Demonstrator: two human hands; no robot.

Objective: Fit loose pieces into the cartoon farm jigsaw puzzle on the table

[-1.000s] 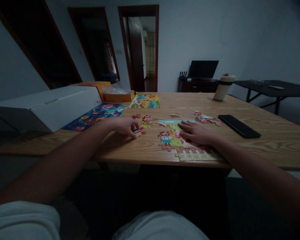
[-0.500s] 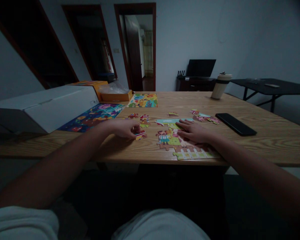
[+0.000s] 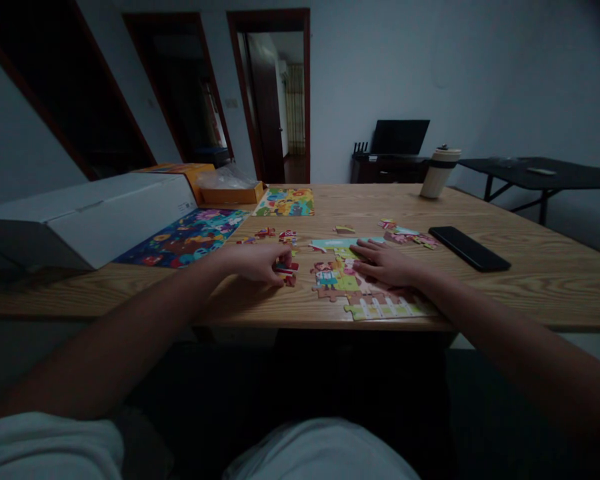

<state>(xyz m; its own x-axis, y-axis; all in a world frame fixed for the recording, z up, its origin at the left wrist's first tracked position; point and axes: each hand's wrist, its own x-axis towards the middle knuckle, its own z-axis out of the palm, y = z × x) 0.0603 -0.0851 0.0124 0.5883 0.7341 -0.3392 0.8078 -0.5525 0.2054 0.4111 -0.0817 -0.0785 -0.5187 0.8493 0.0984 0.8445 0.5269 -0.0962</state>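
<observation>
Left grip (image 3: 265, 263) pinches red piece (image 3: 289, 268), right grip (image 3: 389, 264) splayed on puzzle (image 3: 349, 283); box label (image 3: 185, 207) illegible.

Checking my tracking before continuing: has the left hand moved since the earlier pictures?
Yes: the left hand has moved right, toward the partly built puzzle, judged against the black phone.

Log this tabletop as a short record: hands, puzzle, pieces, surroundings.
left hand: fingertips at a small red-and-white puzzle piece; whether gripped, unclear
right hand: palm down, spread over the puzzle
puzzle: partly joined multicoloured jigsaw, near table edge
loose pieces: several, including a brown-and-yellow puzzle piece beyond the jigsaw
table: brown wood-grain table
left side: long white box, dark-blue illustrated sheet
right side: black rectangular phone, cream cup with dark band farther back
</observation>
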